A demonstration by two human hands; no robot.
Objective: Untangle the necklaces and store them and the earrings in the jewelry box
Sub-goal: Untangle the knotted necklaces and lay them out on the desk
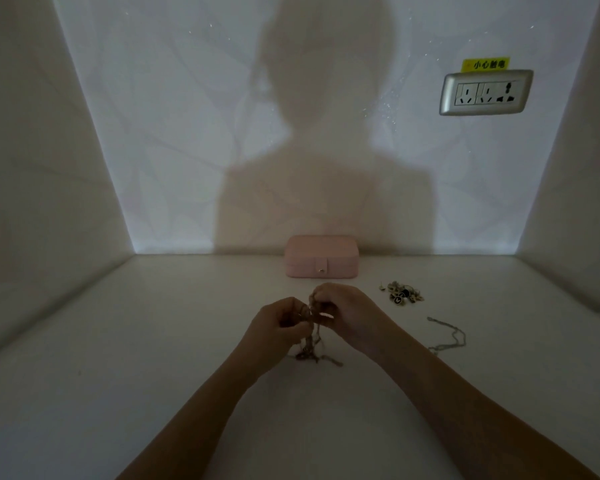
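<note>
My left hand (280,326) and my right hand (347,315) meet above the white table, both pinching a tangled bunch of thin necklaces (313,348). The chains hang down between the hands and their lower ends rest on the table. A separate silver chain (451,334) lies loose on the table to the right. A small pile of earrings (401,294) sits right of the hands. The pink jewelry box (321,257) stands closed, with its snap tab facing me, against the back wall just beyond my hands.
White walls close the table (118,358) in on the left, back and right. A silver power socket (486,92) with a yellow label is on the back wall at upper right. My shadow falls on the back wall.
</note>
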